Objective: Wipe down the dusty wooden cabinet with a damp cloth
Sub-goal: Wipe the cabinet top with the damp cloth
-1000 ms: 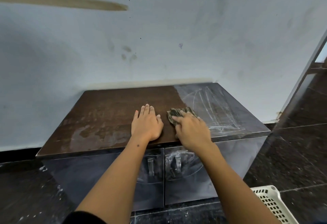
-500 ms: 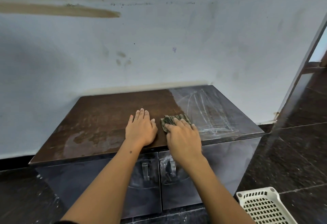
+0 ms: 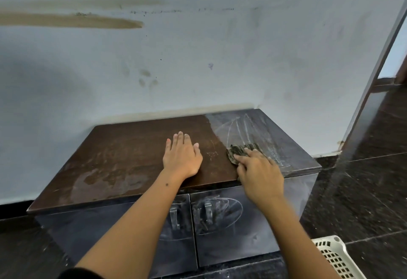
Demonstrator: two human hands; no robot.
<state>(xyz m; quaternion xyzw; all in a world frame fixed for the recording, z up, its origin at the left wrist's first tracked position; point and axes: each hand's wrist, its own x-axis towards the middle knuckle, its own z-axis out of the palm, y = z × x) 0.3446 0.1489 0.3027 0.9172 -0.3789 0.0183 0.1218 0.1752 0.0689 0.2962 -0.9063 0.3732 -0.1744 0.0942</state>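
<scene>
The right hand (image 3: 258, 174) presses a crumpled, mottled cloth (image 3: 241, 149) flat against the top of the wooden cabinet (image 3: 136, 151), right at the border where clean brown wood meets the grey dusty film. Its grip is not clamped: the fingers lie spread over the cloth and push down on it, probably so that the damp fabric drags dust off rather than skating over it. The hand is blurred, so the exact lie of the thumb cannot be told.

The left hand (image 3: 182, 158) lies flat on the wiped brown area, fingers straight and together, holding nothing — likely a brace that steadies the body while the other arm works sideways.

Judging by the surface, the left and middle of the top are done, with pale drying smears near the front left edge; the right strip carries dust with finger-drawn streaks. The 2 doors (image 3: 220, 223) below, each with a metal handle, look dusty too — a job not yet done.

A white slotted basket (image 3: 334, 256) stands on the dark tiled floor (image 3: 363, 190) at lower right.
</scene>
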